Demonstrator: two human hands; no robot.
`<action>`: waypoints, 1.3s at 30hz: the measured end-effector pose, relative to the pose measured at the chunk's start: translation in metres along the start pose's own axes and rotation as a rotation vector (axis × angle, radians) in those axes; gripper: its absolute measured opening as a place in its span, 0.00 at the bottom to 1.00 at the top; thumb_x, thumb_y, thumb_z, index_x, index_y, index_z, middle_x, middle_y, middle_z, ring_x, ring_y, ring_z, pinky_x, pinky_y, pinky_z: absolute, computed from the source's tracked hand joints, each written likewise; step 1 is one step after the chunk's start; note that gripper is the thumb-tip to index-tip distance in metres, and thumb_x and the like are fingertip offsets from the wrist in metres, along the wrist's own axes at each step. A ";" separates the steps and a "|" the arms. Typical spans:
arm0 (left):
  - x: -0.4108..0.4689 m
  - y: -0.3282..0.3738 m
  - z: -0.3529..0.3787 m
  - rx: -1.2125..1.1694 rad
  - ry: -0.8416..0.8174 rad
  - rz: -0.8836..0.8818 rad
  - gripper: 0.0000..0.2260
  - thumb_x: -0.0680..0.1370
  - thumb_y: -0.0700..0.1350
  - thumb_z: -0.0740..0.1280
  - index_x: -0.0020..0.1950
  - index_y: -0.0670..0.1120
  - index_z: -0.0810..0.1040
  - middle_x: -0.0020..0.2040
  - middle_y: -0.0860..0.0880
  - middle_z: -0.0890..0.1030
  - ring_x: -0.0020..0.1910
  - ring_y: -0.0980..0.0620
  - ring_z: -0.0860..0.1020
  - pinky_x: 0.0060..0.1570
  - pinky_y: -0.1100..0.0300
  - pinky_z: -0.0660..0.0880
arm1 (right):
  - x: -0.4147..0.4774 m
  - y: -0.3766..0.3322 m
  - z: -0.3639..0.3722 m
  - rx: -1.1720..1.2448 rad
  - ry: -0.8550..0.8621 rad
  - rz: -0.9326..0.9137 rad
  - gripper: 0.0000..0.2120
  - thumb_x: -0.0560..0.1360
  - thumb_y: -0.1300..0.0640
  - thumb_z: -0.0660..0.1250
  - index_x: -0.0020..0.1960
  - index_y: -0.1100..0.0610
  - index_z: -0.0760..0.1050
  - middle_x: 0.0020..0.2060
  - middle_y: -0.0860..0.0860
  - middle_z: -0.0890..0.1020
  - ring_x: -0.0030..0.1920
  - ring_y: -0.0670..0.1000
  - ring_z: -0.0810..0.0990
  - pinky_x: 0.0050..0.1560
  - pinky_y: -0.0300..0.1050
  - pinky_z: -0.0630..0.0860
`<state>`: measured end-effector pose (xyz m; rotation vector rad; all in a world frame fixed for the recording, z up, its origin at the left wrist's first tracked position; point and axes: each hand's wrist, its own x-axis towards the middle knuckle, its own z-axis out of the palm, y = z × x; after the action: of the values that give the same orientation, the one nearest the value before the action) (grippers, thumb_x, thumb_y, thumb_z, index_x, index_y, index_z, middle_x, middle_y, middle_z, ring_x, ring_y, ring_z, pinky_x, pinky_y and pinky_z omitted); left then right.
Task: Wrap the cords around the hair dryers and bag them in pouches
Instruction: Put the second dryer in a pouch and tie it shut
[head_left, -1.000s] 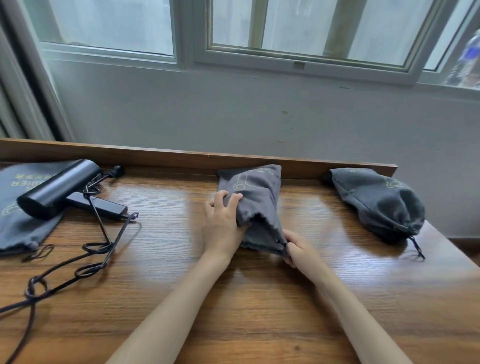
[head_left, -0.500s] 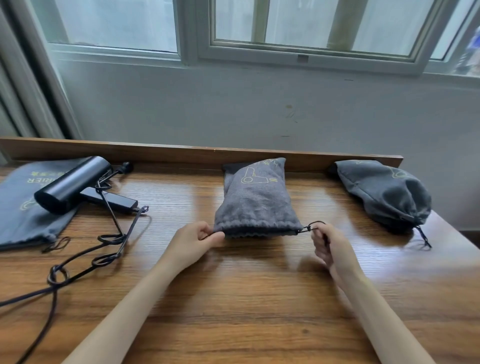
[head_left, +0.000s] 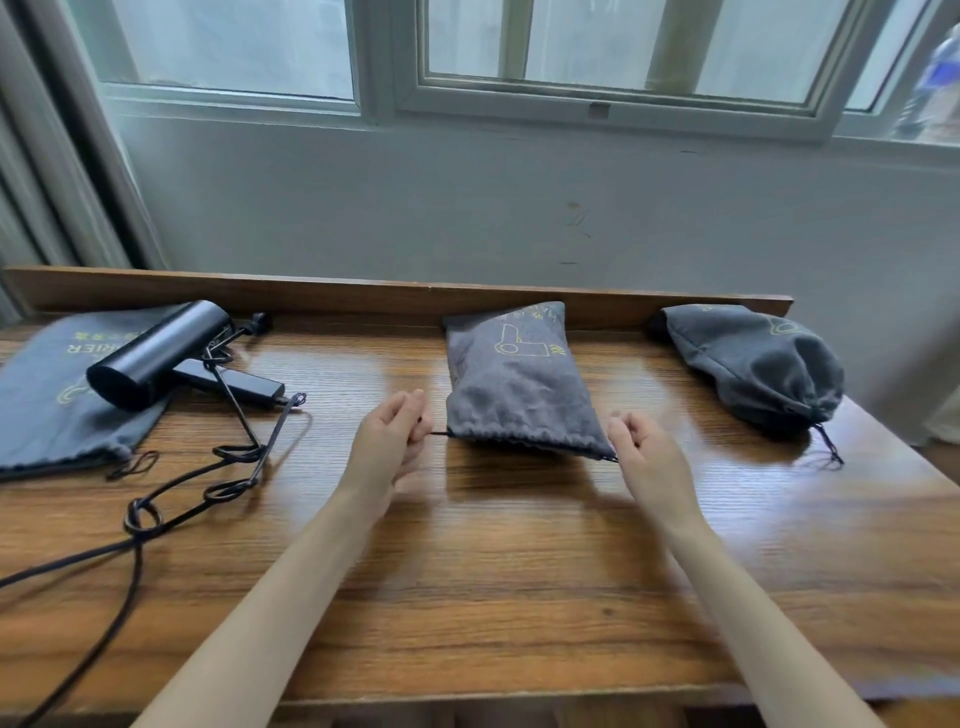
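The middle pouch (head_left: 514, 395) is coloured dark grey, and a yellow hair dryer picture is drawn on it — its drawstring (head_left: 439, 433) is black. The same grey is seen on the right pouch (head_left: 753, 364), with a bit of yellow. Yellow letters are printed on the grey left pouch (head_left: 41, 405). The hair dryer (head_left: 156, 358) and cord (head_left: 280, 427) are black. The table (head_left: 519, 597) is brown — streaked with darker wood lines.
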<state>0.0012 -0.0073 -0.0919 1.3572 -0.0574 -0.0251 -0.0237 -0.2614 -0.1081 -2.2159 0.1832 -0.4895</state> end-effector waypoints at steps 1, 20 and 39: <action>0.002 -0.004 -0.006 0.291 0.001 0.117 0.15 0.81 0.44 0.59 0.33 0.46 0.63 0.29 0.49 0.65 0.23 0.57 0.62 0.23 0.65 0.60 | -0.001 0.005 -0.003 -0.173 0.037 -0.017 0.13 0.79 0.51 0.57 0.38 0.53 0.68 0.29 0.48 0.76 0.33 0.51 0.73 0.31 0.46 0.62; 0.009 -0.022 -0.029 1.682 0.037 0.656 0.06 0.66 0.42 0.71 0.40 0.44 0.78 0.39 0.44 0.80 0.39 0.42 0.78 0.38 0.54 0.73 | 0.002 0.026 -0.018 -0.679 0.068 -0.315 0.05 0.68 0.55 0.73 0.39 0.56 0.80 0.42 0.52 0.80 0.47 0.58 0.78 0.37 0.45 0.70; 0.010 -0.020 0.056 0.438 0.064 -0.131 0.12 0.80 0.39 0.56 0.43 0.40 0.79 0.25 0.51 0.65 0.25 0.53 0.64 0.23 0.64 0.57 | 0.004 -0.041 0.032 0.590 -0.344 0.405 0.18 0.78 0.50 0.61 0.31 0.51 0.61 0.21 0.43 0.60 0.20 0.42 0.55 0.18 0.33 0.50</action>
<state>0.0080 -0.0670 -0.0992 1.7967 0.0853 -0.0823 -0.0086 -0.2134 -0.0938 -1.5932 0.2577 0.0668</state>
